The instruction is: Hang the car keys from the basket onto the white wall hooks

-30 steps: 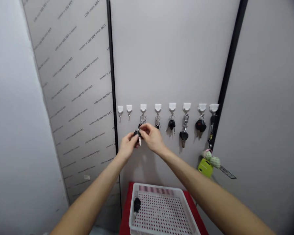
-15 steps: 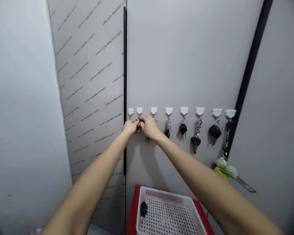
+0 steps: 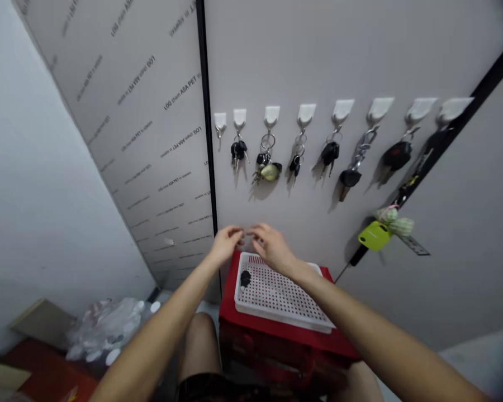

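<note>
Black keys (image 3: 245, 278) lie clumped — inside the white basket (image 3: 285, 320), near its left wall.

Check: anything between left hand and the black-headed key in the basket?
Nothing visible covers the black-headed key. The white perforated basket's rim may stand between it and the left hand; depth is unclear.

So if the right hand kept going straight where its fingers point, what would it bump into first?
Probably the left hand: the right hand's fingers point across at the left hand's fingertips, though one could be slightly nearer the wall.
</note>
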Motion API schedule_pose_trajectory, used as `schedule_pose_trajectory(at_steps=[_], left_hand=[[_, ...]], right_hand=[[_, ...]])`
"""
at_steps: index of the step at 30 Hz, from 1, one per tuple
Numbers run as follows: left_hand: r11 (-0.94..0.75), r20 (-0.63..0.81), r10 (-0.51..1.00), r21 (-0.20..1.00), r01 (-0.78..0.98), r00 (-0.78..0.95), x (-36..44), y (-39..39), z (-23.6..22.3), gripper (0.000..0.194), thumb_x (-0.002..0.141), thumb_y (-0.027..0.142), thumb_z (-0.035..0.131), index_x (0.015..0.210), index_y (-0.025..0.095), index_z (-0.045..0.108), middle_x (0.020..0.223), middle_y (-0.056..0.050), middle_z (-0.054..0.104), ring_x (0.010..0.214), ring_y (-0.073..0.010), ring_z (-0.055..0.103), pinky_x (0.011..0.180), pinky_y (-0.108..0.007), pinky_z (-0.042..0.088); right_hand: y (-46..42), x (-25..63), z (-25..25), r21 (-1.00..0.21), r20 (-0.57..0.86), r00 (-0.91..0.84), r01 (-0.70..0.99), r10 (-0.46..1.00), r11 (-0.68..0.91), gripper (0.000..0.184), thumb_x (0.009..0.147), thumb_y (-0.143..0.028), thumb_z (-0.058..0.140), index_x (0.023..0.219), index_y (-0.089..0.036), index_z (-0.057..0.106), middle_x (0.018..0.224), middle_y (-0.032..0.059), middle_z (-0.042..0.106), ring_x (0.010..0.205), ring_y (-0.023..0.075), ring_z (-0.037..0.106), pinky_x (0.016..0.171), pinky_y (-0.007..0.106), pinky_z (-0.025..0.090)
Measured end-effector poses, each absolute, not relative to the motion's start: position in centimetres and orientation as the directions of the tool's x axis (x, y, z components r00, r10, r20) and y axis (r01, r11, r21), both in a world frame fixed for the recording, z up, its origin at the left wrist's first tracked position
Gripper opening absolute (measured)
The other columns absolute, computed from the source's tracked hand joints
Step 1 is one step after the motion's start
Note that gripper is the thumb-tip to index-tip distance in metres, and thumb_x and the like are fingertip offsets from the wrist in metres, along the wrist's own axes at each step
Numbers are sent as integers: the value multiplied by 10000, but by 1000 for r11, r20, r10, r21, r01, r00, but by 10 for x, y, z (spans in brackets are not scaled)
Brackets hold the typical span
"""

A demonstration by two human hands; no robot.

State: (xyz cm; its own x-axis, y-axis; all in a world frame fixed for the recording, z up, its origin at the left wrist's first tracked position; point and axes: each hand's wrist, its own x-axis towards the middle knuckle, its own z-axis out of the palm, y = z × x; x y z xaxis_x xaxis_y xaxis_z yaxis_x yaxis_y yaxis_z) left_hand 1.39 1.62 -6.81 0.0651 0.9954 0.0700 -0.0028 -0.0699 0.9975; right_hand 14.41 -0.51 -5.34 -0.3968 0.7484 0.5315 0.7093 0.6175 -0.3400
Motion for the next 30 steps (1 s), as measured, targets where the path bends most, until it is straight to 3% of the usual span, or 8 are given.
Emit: schedule_pose_trajectory(at_steps=[4,8,11,17,22,25,27,30], left_hand=[[-130,121,990,982,136,77,25,-3,-131,136,603,123,469,713,143,547,656,-18,573,590,-101,513,591,-218,389],[-258,253,966,917,304,54,28,-12,-155,202,631,111,414,772,176,543,782,-35,571,729,-128,510,695,-250,370],[-334,321,942,855,397,102,29,-15,-155,220,642,108,388,784,179,541,792,-41,558,748,-137,497,710,-258,361],[-342,311,940,854,392,141,28,-18,-150,259,623,109,409,839,183,530,835,-47,546,781,-150,487,733,-274,355],[-297,268,939,948,116,217,25,-11,-131,353,604,204,501,955,174,473,1007,-65,500,938,-162,430,819,-270,308],[-231,241,927,971,-68,287,23,-3,-107,268,626,285,485,852,142,509,794,-43,562,721,-128,501,662,-241,375],[-191,223,928,973,-132,298,19,2,-86,246,613,330,497,750,127,522,586,4,530,522,-84,469,526,-213,364],[-164,212,942,967,-194,260,9,9,-49,252,567,338,545,683,116,516,481,35,477,425,-54,419,463,-194,335]], right_hand=[[-15,154,-122,-370,117,-460,802,880,469,258,634,-128,405,842,-147,557,782,63,555,730,140,501,693,250,364],[-17,152,-144,-369,61,-399,843,915,392,298,639,-181,416,915,-160,526,868,76,543,820,157,483,725,251,340],[-16,146,-146,-357,50,-376,858,925,368,249,643,-199,414,846,-162,553,868,79,539,828,162,480,713,248,338],[-12,147,-141,-411,104,-348,838,932,358,217,631,-106,364,674,-137,574,736,72,578,695,141,512,638,227,352],[-4,150,-98,-581,237,-341,700,910,414,173,634,-127,377,626,-143,549,595,25,572,552,107,494,536,198,355],[0,146,-61,-634,293,-328,636,898,439,146,644,-165,392,620,-140,534,524,4,543,477,88,463,466,182,342],[3,143,-38,-616,357,-320,625,877,479,129,640,-169,404,606,-140,526,501,-5,528,461,80,450,454,178,337],[11,136,-3,-554,488,-319,606,812,571,108,633,-157,416,627,-139,522,505,-13,518,470,75,451,473,181,347]])
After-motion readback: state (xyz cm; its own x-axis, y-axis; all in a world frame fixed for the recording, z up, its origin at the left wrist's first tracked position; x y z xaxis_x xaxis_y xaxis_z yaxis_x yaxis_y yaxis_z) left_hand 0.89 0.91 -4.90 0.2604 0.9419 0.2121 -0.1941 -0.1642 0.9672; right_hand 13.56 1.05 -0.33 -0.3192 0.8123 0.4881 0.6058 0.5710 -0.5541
